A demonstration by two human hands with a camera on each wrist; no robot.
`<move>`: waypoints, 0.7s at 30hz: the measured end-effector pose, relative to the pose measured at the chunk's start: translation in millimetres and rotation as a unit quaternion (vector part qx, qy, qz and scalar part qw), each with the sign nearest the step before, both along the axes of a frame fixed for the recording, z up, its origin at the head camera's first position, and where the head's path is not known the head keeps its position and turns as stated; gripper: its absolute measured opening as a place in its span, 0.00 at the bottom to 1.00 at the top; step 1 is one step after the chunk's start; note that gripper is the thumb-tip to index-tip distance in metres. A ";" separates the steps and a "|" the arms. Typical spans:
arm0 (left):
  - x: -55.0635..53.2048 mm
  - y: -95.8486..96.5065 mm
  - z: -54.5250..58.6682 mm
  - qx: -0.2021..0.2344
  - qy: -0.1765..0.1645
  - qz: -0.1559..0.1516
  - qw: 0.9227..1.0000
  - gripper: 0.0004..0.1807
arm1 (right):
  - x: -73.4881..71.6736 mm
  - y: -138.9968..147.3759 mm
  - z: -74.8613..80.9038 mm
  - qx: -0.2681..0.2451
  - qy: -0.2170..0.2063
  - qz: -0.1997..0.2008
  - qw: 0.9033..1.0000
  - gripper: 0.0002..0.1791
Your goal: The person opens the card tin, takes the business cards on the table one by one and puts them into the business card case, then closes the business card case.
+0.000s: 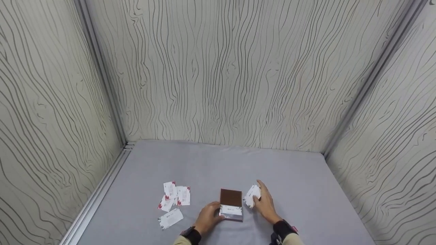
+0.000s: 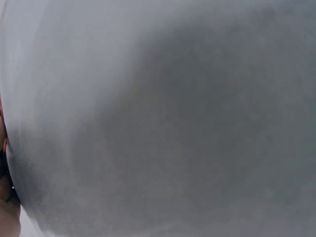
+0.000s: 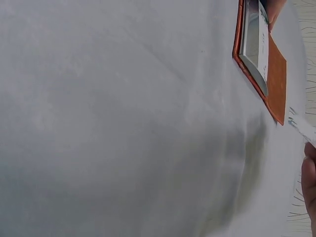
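An opened brown card case (image 1: 231,197) lies on the grey cloth, its metal-edged lower half holding a white card (image 1: 231,210). My left hand (image 1: 208,215) grips the case by its left side, thumb at the lower edge and fingers at the upper left. To the right of the case, my right hand (image 1: 265,203) pinches a white business card (image 1: 252,196) with grey leafy corners between thumb and fingers. In the right wrist view the case (image 3: 277,79) stands at the upper right, with the pinched card (image 3: 302,126) beside its brown flap.
Left of the case lie several overlapping white cards with red corners (image 1: 184,195). Below them is a single grey-patterned card (image 1: 170,218). Wood-grain patterned panels (image 1: 218,75) enclose the cloth-covered table (image 1: 289,177) at the back and sides.
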State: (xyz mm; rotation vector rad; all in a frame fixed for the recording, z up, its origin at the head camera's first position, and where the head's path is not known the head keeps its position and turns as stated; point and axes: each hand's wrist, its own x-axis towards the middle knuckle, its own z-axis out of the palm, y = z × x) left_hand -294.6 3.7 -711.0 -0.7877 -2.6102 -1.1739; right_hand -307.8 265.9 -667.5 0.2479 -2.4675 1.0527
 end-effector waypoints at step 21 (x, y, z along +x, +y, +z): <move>1.6 -1.0 0.9 -0.009 0.011 0.006 1.000 0.20 | -2.8 -11.5 -7.2 -0.057 -0.011 0.034 0.998 0.22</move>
